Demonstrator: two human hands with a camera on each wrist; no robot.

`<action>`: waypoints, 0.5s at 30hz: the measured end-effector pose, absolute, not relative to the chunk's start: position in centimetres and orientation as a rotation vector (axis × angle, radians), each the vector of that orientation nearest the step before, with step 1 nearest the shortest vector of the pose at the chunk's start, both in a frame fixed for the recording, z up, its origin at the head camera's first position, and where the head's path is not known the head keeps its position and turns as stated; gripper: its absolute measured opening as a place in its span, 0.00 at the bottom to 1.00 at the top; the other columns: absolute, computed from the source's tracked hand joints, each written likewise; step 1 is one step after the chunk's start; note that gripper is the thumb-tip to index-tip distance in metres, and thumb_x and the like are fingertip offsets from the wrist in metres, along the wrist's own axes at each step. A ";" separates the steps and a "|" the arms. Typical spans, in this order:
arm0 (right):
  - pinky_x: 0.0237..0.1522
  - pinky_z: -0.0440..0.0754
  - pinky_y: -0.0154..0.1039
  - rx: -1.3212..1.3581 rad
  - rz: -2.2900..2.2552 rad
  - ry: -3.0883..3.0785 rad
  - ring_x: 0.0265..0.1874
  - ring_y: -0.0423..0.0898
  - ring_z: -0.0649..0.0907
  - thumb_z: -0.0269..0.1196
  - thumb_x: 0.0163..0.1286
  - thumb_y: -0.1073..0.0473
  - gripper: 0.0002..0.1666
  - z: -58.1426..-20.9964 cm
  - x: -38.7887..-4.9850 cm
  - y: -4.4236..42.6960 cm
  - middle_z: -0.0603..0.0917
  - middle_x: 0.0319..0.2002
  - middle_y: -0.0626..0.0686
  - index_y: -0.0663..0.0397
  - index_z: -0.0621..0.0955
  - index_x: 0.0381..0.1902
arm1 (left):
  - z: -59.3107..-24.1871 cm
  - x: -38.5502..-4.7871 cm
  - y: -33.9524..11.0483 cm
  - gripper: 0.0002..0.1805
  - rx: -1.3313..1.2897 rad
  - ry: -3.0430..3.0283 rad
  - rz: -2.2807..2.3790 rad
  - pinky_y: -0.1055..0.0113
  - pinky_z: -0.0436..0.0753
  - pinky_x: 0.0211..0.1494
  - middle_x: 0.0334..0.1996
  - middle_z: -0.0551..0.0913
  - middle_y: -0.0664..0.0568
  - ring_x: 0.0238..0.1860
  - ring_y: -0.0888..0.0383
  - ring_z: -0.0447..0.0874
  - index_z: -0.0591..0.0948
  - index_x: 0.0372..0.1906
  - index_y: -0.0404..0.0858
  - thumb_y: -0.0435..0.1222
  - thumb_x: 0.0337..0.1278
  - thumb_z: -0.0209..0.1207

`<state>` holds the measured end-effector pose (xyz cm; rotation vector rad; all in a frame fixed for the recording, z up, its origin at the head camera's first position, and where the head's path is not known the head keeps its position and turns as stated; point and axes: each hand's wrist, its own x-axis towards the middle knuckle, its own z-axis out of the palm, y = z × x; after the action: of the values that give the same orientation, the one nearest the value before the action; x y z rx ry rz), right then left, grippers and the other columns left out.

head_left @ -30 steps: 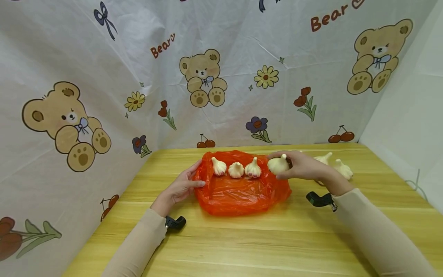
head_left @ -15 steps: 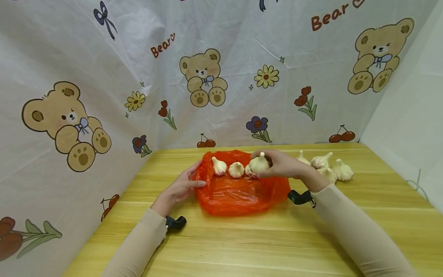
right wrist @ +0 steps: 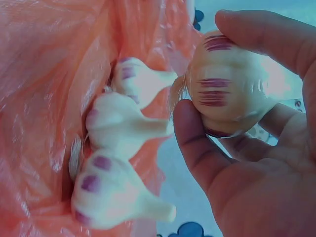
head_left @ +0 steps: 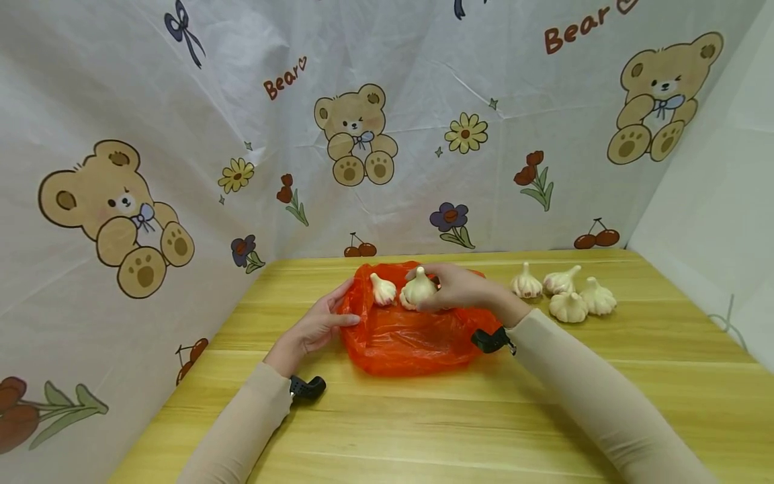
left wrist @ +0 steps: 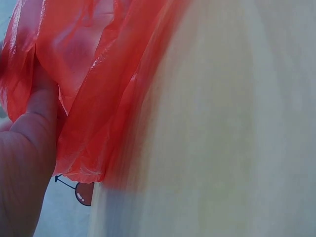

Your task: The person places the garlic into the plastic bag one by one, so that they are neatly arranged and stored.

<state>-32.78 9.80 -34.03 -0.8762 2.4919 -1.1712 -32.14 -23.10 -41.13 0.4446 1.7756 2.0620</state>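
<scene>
A red plastic bag (head_left: 411,343) lies opened out on the table. My left hand (head_left: 317,328) grips its left edge, the thumb on the inner side; the left wrist view has red film (left wrist: 94,98) over the fingers of that hand (left wrist: 29,143). In my right hand (head_left: 465,289) is a garlic bulb (head_left: 420,289), held above the bag. The right wrist view has this bulb (right wrist: 227,84) between the thumb and fingers of the hand (right wrist: 261,182), beside three bulbs in a row (right wrist: 116,123) on the bag. From the head, one bulb (head_left: 383,290) shows plainly; the others are largely covered.
Several garlic bulbs (head_left: 568,307) form a group on the wooden table (head_left: 387,430), right of the bag. A cloth printed with bears (head_left: 411,202) hangs behind and at the left. At the right is a white wall (head_left: 713,202). Each wrist carries a black device (head_left: 307,388).
My right hand has moved left over the bag with the bulb, passing above the row. The group at the right has come into full view. My left hand has stayed in place.
</scene>
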 end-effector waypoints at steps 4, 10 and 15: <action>0.33 0.87 0.40 -0.880 -1.145 2.476 0.38 0.51 0.81 0.74 0.62 0.54 0.30 -34.0 -33.2 8.5 0.81 0.50 0.55 0.42 0.80 0.62 | -41.2 -32.1 -23.1 0.54 0.440 1.770 2.065 0.58 0.84 0.64 0.84 0.50 0.49 0.79 0.45 0.59 0.50 0.84 0.52 0.17 0.61 0.59; 0.37 0.85 0.38 -0.912 -1.111 2.520 0.39 0.48 0.80 0.76 0.61 0.52 0.32 -34.0 -34.3 6.7 0.82 0.50 0.53 0.43 0.80 0.62 | -41.2 -32.1 -23.0 0.53 0.450 1.778 2.063 0.59 0.83 0.66 0.84 0.51 0.50 0.80 0.44 0.57 0.50 0.84 0.52 0.18 0.61 0.60; 0.36 0.84 0.38 -0.903 -1.095 2.537 0.37 0.48 0.80 0.77 0.60 0.51 0.33 -34.3 -34.9 5.4 0.82 0.49 0.52 0.44 0.80 0.62 | -41.2 -32.1 -23.1 0.53 0.432 1.789 2.057 0.59 0.82 0.66 0.84 0.50 0.49 0.80 0.45 0.58 0.50 0.84 0.52 0.19 0.61 0.60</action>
<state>-34.91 5.38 -34.30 -0.9028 2.5371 -1.0954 -32.14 -23.13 -41.20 0.4321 1.7894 2.0571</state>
